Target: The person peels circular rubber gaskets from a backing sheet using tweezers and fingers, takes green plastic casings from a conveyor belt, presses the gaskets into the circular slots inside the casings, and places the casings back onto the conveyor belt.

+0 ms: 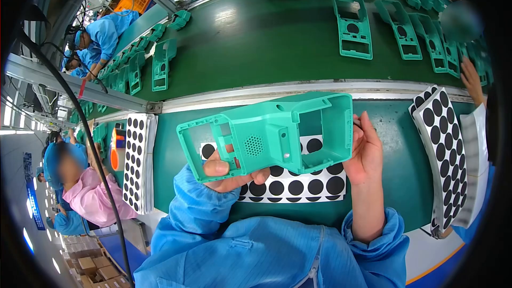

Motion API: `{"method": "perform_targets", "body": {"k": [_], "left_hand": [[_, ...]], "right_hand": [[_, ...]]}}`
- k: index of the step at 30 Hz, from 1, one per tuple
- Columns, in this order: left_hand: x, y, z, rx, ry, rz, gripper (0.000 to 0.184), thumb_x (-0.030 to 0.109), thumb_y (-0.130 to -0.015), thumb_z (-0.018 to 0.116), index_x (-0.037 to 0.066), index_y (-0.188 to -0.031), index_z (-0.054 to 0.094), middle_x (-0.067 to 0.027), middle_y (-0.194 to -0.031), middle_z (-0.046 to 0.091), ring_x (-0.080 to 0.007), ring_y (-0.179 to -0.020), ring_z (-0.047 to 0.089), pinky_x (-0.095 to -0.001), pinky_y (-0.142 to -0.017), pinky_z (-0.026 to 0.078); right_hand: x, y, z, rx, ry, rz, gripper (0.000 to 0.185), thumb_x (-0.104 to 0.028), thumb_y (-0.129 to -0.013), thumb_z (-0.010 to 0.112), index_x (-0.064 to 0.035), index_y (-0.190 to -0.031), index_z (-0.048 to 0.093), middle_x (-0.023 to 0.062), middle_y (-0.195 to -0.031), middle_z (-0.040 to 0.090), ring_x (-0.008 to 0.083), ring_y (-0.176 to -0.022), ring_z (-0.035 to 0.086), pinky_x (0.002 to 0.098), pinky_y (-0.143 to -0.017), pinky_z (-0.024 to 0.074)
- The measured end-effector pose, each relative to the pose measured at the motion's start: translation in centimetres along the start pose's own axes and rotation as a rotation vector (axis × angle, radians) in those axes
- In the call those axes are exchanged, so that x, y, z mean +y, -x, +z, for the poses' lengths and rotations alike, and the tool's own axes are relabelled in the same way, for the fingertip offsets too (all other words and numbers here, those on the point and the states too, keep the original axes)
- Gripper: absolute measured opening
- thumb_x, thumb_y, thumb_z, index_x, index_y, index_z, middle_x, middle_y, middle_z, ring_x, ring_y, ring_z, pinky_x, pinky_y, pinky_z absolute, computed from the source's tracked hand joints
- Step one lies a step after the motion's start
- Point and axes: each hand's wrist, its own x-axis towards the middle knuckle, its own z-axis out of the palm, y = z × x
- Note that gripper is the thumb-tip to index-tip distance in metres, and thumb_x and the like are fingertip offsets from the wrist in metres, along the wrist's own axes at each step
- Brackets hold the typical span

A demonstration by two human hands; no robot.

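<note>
Green bench (pixel 402 181) showing around dot sheet (pixel 292 191), left hand (pixel 223 175) pinching housing (pixel 253 126) at frame edge, right hand (pixel 366 154) bordering opposite edge, fingers partly curling.

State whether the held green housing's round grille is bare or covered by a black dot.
Bare in view: the grille shows its holes, nothing over them. Cannot tell for its hidden side.

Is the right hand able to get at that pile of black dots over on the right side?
Probably yes. The right hand is open beside the green shell, which the left hand holds, and only bare tabletop seems to lie between it and the dot sheets.
</note>
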Motion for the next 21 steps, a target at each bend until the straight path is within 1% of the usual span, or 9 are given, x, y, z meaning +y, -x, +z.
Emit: {"method": "perform_targets", "body": {"k": [6, 16, 19, 21], "left_hand": [[-0.3, -0.1, -0.4, -0.087, 0.036, 0.028, 0.065, 0.024, -0.065, 0.060, 0.005, -0.122, 0.037, -0.0166, -0.110, 0.048, -0.0240, -0.080, 0.053, -0.0336, -0.068, 0.042], [-0.3, 0.0, -0.1, -0.069, 0.015, 0.023, 0.066, 0.026, -0.065, 0.061, 0.005, -0.123, 0.037, -0.0164, -0.110, 0.048, -0.0234, -0.081, 0.052, -0.0326, -0.068, 0.042], [0.5, 0.2, 0.3, -0.048, -0.014, 0.006, 0.065, 0.027, -0.064, 0.061, 0.004, -0.121, 0.039, -0.0155, -0.107, 0.049, -0.0234, -0.083, 0.053, -0.0318, -0.069, 0.042], [2.5, 0.4, 1.3, 0.124, -0.493, 0.026, 0.047, 0.022, -0.068, 0.061, 0.003, -0.110, 0.049, -0.0136, -0.104, 0.052, -0.0226, -0.086, 0.053, -0.0333, -0.072, 0.043]], "right_hand": [[0.1, -0.1, -0.3, -0.021, -0.018, 0.018, 0.017, -0.013, -0.085, 0.050, 0.0021, -0.078, 0.052, 0.0066, -0.068, 0.054, 0.0088, -0.056, 0.051, 0.0201, -0.054, 0.0546], [0.0, 0.1, -0.3, 0.014, -0.008, 0.028, 0.017, -0.013, -0.085, 0.051, 0.0026, -0.077, 0.051, 0.0061, -0.068, 0.053, 0.0083, -0.054, 0.050, 0.0194, -0.054, 0.0539], [0.0, 0.2, 0.4, 0.043, -0.038, 0.008, 0.017, -0.013, -0.085, 0.050, 0.0025, -0.078, 0.051, 0.0058, -0.067, 0.053, 0.0081, -0.054, 0.050, 0.0191, -0.053, 0.0533], [-0.2, 0.2, 0.5, 0.040, -0.021, -0.015, 0.017, -0.013, -0.085, 0.050, 0.0024, -0.078, 0.051, 0.0057, -0.067, 0.053, 0.0083, -0.054, 0.050, 0.0190, -0.053, 0.0529]]}}
